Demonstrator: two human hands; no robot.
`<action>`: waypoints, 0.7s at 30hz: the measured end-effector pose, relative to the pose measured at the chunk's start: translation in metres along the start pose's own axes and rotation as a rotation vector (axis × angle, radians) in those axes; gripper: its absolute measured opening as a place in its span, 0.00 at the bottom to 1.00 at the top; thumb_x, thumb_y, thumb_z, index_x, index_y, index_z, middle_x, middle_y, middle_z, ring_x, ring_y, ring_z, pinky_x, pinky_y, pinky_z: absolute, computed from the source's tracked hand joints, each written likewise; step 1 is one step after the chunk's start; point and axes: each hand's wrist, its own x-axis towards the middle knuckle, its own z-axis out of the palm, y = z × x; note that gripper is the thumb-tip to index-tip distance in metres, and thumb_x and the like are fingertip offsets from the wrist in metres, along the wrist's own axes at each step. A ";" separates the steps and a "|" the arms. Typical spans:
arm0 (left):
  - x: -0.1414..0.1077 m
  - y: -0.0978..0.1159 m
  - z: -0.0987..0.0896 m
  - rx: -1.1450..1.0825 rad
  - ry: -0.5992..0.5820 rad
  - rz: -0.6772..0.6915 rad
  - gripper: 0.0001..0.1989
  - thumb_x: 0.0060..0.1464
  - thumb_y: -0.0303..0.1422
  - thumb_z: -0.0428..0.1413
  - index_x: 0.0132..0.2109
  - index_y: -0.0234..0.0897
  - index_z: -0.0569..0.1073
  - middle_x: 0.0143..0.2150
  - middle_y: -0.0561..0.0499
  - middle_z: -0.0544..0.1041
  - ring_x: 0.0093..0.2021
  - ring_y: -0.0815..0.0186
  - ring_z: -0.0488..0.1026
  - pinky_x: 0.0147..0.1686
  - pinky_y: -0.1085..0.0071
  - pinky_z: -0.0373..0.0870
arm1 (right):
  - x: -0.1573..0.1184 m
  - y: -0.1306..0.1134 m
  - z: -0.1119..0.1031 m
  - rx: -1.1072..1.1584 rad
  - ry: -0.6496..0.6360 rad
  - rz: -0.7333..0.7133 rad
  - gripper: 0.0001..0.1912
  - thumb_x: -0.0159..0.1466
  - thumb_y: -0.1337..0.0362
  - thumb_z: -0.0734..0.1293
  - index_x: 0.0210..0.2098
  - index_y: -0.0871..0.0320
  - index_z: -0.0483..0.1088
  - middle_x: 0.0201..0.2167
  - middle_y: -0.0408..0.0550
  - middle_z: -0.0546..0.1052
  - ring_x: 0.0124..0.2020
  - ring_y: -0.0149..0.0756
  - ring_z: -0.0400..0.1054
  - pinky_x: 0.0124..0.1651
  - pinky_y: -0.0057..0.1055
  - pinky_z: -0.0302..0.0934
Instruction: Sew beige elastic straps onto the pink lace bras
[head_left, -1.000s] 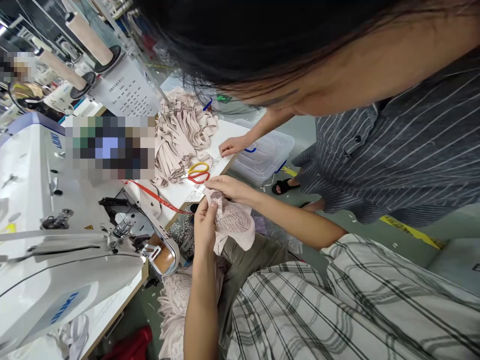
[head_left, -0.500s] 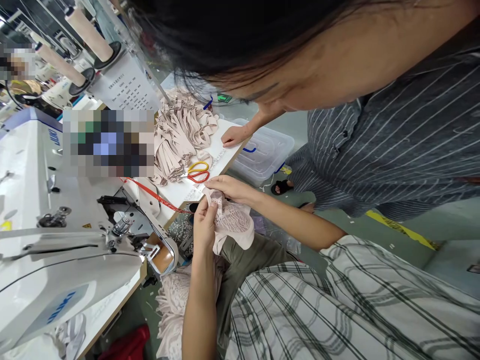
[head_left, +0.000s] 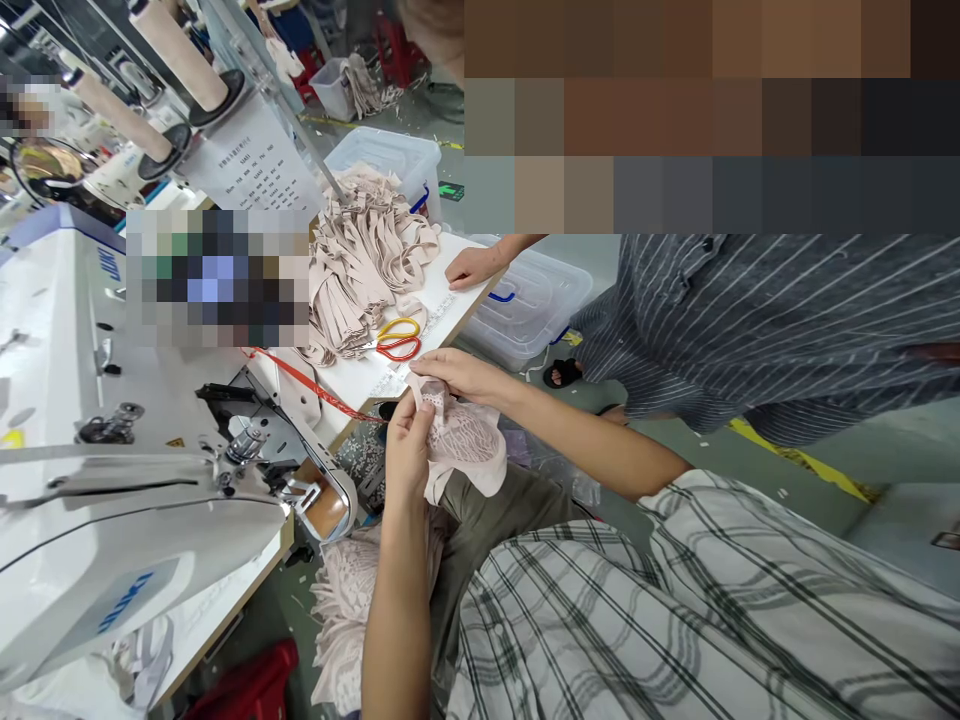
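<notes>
A pale pink lace piece hangs between my two hands, just off the front edge of the white table. My left hand pinches its left edge, thumb on top. Its upper edge is held by the closed fingers of my right hand, close to the table corner. Scissors with one yellow and one red handle lie on the table just beyond my hands. Behind them is a heap of pale pink fabric strips. More pink lace lies beside my lap.
A white sewing machine fills the left side, with thread cones above. Another person's hand rests on the table's far edge; that person's striped clothing is at the right. A lidded clear box stands beyond the table.
The other person's head has moved up and back, uncovering the boxes and red stools behind the table. My hands and the lace have hardly moved.
</notes>
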 end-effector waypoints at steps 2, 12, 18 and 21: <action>0.000 -0.001 -0.001 -0.001 0.000 0.000 0.21 0.54 0.37 0.64 0.55 0.41 0.78 0.53 0.47 0.81 0.61 0.55 0.71 0.65 0.58 0.59 | 0.000 0.001 0.000 -0.001 -0.008 0.001 0.18 0.55 0.52 0.74 0.27 0.61 0.71 0.20 0.38 0.72 0.21 0.23 0.60 0.25 0.23 0.51; -0.002 0.000 -0.004 -0.007 -0.001 -0.006 0.20 0.54 0.37 0.64 0.54 0.41 0.78 0.53 0.47 0.81 0.60 0.56 0.72 0.64 0.58 0.60 | -0.001 -0.001 0.003 -0.001 -0.022 -0.005 0.18 0.55 0.53 0.74 0.25 0.61 0.70 0.19 0.37 0.70 0.20 0.21 0.57 0.23 0.23 0.49; -0.003 0.000 -0.005 -0.013 0.006 -0.011 0.19 0.54 0.36 0.64 0.53 0.41 0.79 0.51 0.48 0.81 0.58 0.57 0.73 0.63 0.60 0.61 | 0.001 0.003 0.004 -0.004 -0.015 0.019 0.19 0.55 0.51 0.74 0.26 0.61 0.70 0.19 0.37 0.70 0.20 0.22 0.58 0.23 0.24 0.50; -0.003 0.001 -0.006 0.004 0.009 -0.009 0.18 0.54 0.36 0.64 0.52 0.40 0.79 0.51 0.48 0.81 0.58 0.57 0.73 0.62 0.61 0.61 | 0.002 0.005 0.003 -0.011 -0.017 0.018 0.20 0.55 0.50 0.74 0.27 0.61 0.70 0.20 0.38 0.70 0.21 0.23 0.59 0.24 0.24 0.51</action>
